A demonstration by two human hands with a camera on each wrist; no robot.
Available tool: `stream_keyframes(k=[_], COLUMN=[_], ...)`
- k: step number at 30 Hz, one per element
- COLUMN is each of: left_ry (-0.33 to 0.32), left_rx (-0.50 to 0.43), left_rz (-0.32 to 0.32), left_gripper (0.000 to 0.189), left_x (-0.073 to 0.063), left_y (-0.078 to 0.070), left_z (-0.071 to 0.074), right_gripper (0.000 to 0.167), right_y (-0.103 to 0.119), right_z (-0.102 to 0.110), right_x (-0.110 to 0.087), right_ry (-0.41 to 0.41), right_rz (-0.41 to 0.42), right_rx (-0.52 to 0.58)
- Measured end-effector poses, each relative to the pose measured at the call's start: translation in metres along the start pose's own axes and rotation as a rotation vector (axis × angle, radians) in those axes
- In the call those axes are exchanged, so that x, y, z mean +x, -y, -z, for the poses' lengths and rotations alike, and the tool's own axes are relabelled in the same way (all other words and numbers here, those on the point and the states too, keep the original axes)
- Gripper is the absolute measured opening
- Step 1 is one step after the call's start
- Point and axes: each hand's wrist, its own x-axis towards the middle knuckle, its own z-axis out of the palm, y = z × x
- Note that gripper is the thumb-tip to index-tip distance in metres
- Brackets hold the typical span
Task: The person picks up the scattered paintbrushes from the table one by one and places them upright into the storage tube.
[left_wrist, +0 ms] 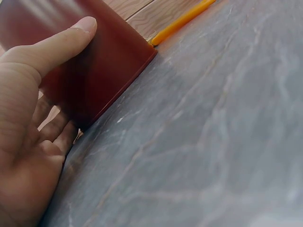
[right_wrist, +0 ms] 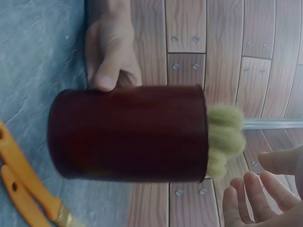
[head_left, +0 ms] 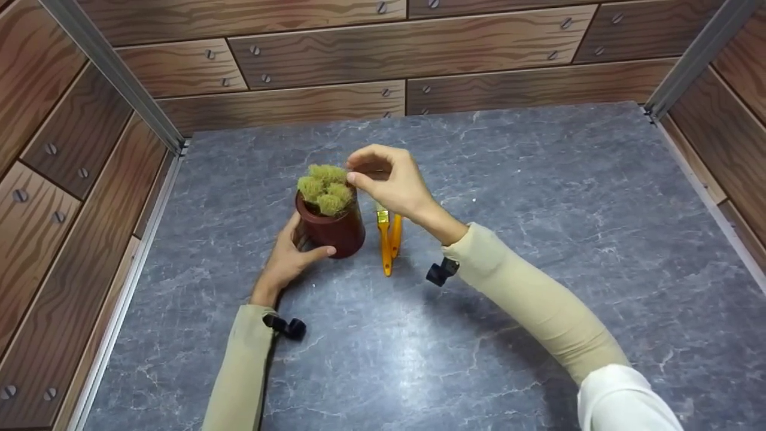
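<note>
A dark red cylindrical pot [head_left: 335, 233] holds a clump of fuzzy yellow-green balls [head_left: 326, 185], like a small potted plant. Its base appears to sit on the tabletop in the left wrist view. My left hand [head_left: 286, 256] grips the pot from the left, with the thumb [left_wrist: 71, 40] across its front and the fingers partly hidden behind it. Beside the plant's right side hovers my right hand [head_left: 398, 179], thumb and fingers curved and apart. In the right wrist view a gap shows between its fingers [right_wrist: 258, 196] and the fuzzy balls [right_wrist: 226, 135], and nothing is in its grasp.
Two paintbrushes with orange handles lie just right of the pot, one [head_left: 386, 245] in front of the other [head_left: 396, 236]. The grey marbled tabletop [head_left: 538, 209] is bounded by wood-patterned panels [head_left: 407, 51] at the back and both sides.
</note>
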Motion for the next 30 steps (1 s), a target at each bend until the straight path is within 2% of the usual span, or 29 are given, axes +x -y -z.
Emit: stream_keyframes(k=[7, 18, 24, 30], left_ry=[-0.003, -0.002, -0.01, 0.001], left_rx=[-0.012, -0.004, -0.03, -0.035], left_rz=[0.008, -0.002, 0.013, 0.006], left_gripper=[0.101, 0.104, 0.102, 0.101], left_x=[-0.002, -0.002, -0.001, -0.001], left_y=[0.0, 0.0, 0.0, -0.001], left_z=[0.001, 0.001, 0.0, -0.001], right_gripper=[0.021, 0.023, 0.028, 0.027], right_y=[-0.018, -0.056, -0.077, -0.093], right_z=[0.009, 0.018, 0.024, 0.026], right_x=[-0.004, -0.013, -0.017, -0.022], right_ry=[-0.034, -0.078, -0.058, -0.017], right_rz=[-0.046, -0.166, -0.222, -0.292], right_rx=[-0.074, -0.213, -0.323, -0.394])
